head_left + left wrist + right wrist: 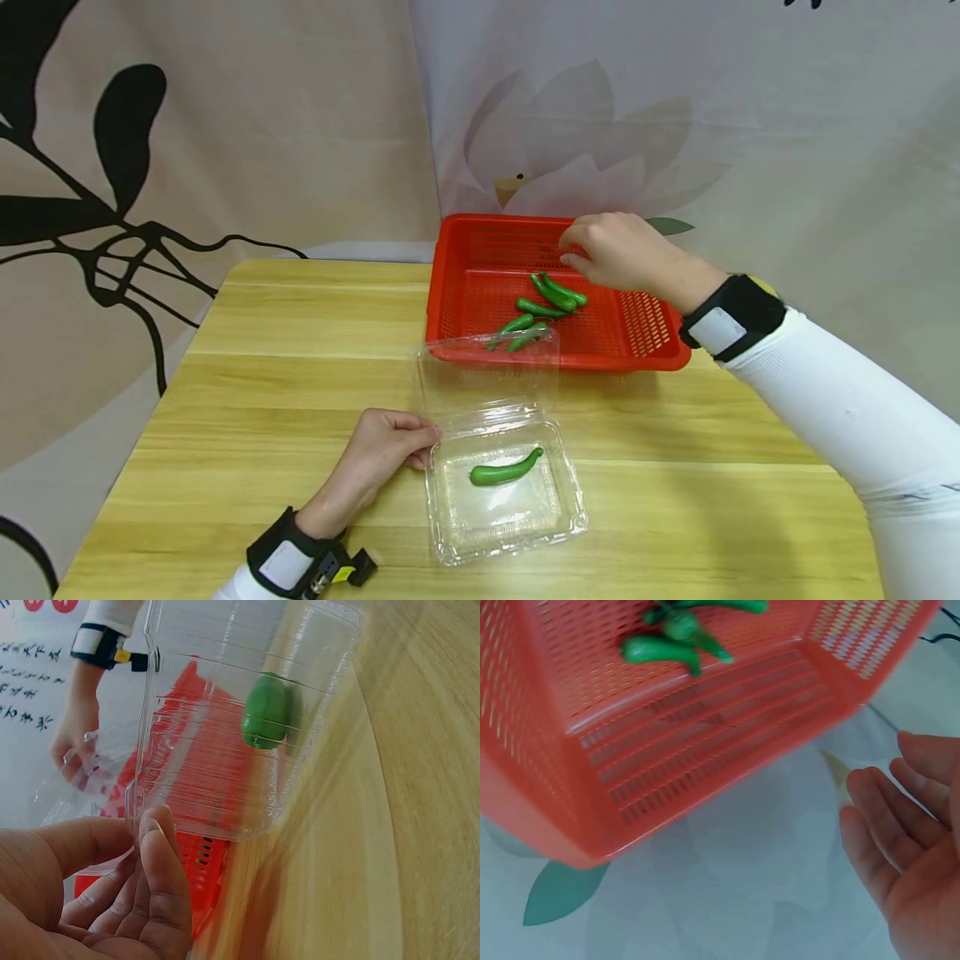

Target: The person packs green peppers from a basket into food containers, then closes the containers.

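My left hand [382, 450] pinches the left edge of a clear plastic clamshell box [525, 521] between thumb and fingers. One green chili pepper [504, 471] lies in the box's base, and the hinged lid [487, 379] is folded back toward the basket. Several more green chili peppers [555, 293] are in the red plastic basket [491, 287]. Over the basket's back right part is my right hand [615, 250]. In the right wrist view, that hand [915, 862] has loosely bent fingers and nothing between them.
All this stands on a light wood-grain table [300, 358]. Behind it hangs a pale cloth [337, 125] with printed flowers and black leaves, close to the basket's far side. The lid overlaps the basket's front rim in the head view.
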Demonstrator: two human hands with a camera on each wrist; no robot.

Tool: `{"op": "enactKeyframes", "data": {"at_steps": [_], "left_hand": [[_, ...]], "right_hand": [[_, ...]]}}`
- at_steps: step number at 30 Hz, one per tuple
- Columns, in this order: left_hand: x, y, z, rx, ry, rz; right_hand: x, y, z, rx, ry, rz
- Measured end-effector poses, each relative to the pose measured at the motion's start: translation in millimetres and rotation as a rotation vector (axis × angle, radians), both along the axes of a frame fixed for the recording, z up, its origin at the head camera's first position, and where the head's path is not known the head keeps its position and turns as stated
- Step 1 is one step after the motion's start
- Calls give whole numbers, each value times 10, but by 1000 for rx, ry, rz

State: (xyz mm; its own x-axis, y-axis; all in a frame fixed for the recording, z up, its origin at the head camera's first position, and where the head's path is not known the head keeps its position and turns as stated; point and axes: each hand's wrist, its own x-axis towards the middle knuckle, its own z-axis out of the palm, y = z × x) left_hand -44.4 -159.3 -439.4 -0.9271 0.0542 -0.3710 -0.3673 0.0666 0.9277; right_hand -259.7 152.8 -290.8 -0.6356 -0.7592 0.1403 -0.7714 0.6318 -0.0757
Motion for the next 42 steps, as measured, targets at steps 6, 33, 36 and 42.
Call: {"op": "enactKeyframes", "data": {"at_steps": [6,33,36,42], "left_hand": [[1,2,-11,5,2,-3],[-8,-16,-10,15,-6,-3],[-7,-18,-9,16,-6,-3],[-13,-24,-11,2,-9,-3]], "right_hand": [[-195,-31,-170,116,24,-9],[-468,-160,-1060,483,136,182],[-458,-169,-1091,470,131,208],[-454,-201,-1150,485,115,226]]}}
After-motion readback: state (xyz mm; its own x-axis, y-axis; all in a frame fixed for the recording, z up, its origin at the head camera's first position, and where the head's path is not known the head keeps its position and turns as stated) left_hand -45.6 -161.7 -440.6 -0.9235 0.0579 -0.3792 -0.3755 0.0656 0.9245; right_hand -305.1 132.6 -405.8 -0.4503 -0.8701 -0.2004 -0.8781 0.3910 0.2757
